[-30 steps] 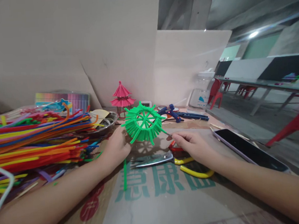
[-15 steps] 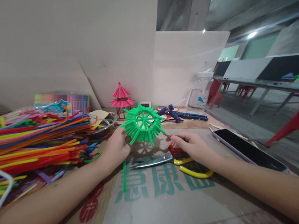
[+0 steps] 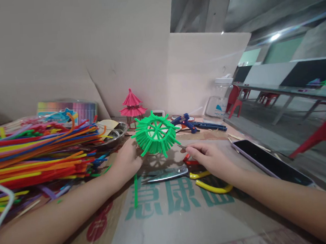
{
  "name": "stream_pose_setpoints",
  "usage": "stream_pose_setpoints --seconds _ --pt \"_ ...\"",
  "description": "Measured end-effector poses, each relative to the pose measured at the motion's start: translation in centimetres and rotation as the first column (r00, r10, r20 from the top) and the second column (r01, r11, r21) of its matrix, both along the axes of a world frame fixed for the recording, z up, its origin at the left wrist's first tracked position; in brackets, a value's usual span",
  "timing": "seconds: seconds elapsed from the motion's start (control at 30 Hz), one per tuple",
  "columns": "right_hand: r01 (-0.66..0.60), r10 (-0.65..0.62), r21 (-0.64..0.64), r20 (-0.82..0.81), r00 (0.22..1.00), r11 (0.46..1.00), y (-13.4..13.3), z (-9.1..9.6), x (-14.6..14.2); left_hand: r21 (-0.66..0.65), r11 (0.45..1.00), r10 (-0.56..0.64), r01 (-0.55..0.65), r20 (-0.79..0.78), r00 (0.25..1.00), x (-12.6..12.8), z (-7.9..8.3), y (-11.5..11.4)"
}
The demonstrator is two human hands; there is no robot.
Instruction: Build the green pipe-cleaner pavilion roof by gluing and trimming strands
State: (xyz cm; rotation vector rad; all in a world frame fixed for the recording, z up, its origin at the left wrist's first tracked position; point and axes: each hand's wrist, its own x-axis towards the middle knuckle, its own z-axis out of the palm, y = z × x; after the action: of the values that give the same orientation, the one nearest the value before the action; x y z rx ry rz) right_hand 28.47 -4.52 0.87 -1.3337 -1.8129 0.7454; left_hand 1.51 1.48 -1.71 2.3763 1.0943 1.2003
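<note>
My left hand [image 3: 128, 158] is closed at the left edge of a green pipe-cleaner piece [image 3: 158, 147], a ring with spokes inside and short strips fanning outward. The piece is held above the table, hiding some of my fingertips. My right hand [image 3: 203, 154] pinches a thin, pointed grey tool [image 3: 182, 147], whose tip reaches the ring's right edge. Below lie scissors [image 3: 167, 174] with yellow handles, blades to the left. A loose green pipe cleaner [image 3: 135, 191] lies under my left hand. Behind the ring stands a small pink pipe-cleaner pagoda [image 3: 132, 103].
Colourful pipe cleaners [image 3: 41, 154] are heaped on the left, beside a metal bowl [image 3: 119, 135] and a marker set [image 3: 85, 111]. A blue glue gun [image 3: 187, 123], a clear bottle [image 3: 216, 101] and a phone [image 3: 270, 162] are on the right. Cardboard walls [image 3: 134, 45] stand behind.
Almost nothing differs. Both hands keep their places and the green ring has barely shifted.
</note>
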Motion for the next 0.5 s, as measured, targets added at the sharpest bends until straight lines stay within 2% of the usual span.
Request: stream_pose_setpoints --seconds 0.2,0.4,0.5 --pt "0.002 -0.004 0.055 0.039 0.999 0.998 0.06 -0.06 0.18 -0.001 1.0 0.02 -0.02 -0.005 1.0 0.12 0.31 -0.31" --pt "-0.004 0.004 -0.025 -0.016 1.0 1.0 -0.06 -0.04 0.04 -0.001 1.0 -0.003 0.003 0.0 1.0 0.24 0.34 -0.15" --pt "0.0 -0.001 0.031 0.019 1.0 1.0 -0.04 0.08 0.1 0.014 1.0 0.013 -0.013 -0.015 1.0 0.3 0.5 -0.2"
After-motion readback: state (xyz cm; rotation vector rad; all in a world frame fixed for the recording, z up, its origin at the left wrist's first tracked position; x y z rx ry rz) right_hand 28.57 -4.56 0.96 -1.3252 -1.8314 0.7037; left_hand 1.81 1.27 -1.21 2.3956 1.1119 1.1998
